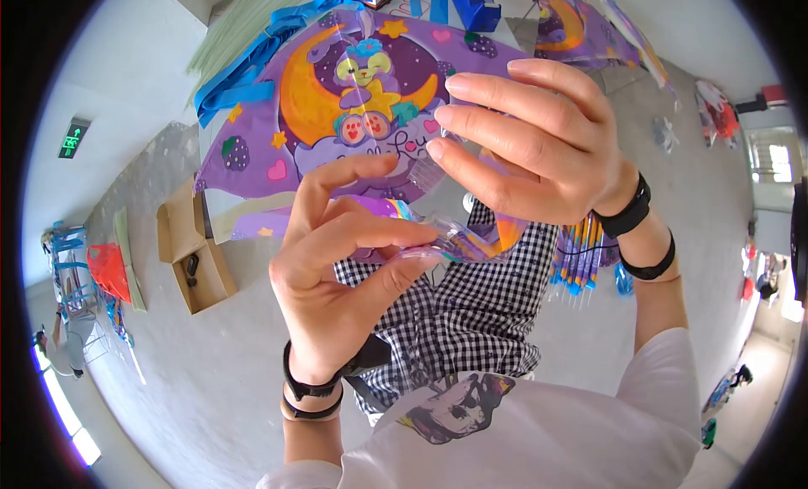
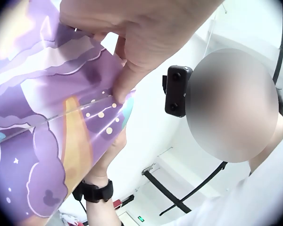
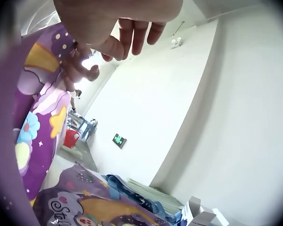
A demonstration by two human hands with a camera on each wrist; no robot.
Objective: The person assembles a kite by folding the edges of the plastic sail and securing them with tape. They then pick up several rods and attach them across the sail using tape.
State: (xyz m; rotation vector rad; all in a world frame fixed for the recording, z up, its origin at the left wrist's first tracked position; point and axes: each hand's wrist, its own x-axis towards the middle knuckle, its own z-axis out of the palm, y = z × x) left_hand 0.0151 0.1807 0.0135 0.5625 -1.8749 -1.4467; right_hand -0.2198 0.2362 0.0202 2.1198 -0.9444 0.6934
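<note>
My left hand [image 1: 337,253] pinches the edge of a purple printed kite [image 2: 42,94] between thumb and fingers. In the head view its folded, glossy part runs below the right hand. Close above it, my right hand [image 1: 539,144] has its fingers pointing left, the thumb hidden behind them. A small piece of clear tape [image 1: 427,171] hangs at the right index fingertip, apparently pinched there. Behind the hands lies another purple kite [image 1: 362,93] with a rabbit on an orange moon.
A blue tape dispenser [image 1: 474,7], blue straps [image 1: 240,85] and pale thin rods [image 1: 231,30] lie around the spread kite. On the left is an open cardboard box [image 1: 198,262]. A bundle of colourful packs [image 1: 581,253] hangs at the right. More purple kite material [image 1: 581,26] is at the back right.
</note>
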